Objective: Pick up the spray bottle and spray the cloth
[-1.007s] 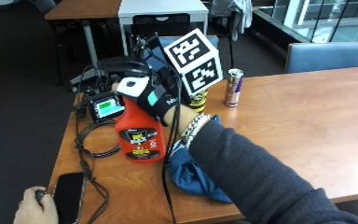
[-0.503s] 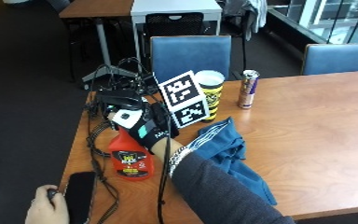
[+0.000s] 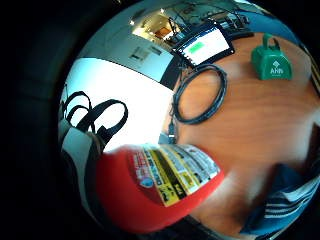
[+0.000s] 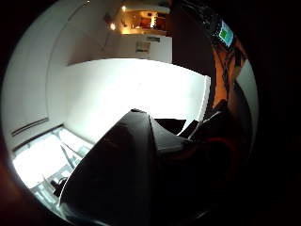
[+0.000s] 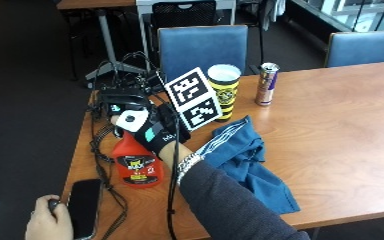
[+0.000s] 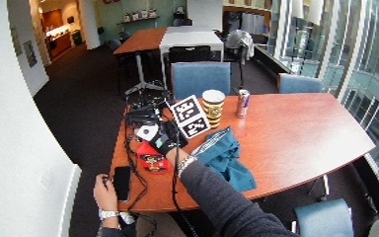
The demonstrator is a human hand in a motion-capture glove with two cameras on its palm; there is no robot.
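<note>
Outside view: my right hand (image 5: 155, 135) curls around the spray bottle (image 5: 136, 162) neck; rigid, smooth plastic, bottom-heavy, best gripped below the trigger, beside the soft cloth (image 5: 245, 160).

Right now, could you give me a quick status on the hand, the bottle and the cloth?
Gloved right hand grips spray bottle at its neck. Bottle upright on table. Blue cloth lies beside it, untouched. Cables crowd the bottle's far side.

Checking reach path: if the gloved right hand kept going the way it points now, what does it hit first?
Nothing new: the black-gloved right hand is already at the neck of the red plastic spray bottle. Straight beyond lies a small black device with a lit screen among black cables; depth unclear.
</note>
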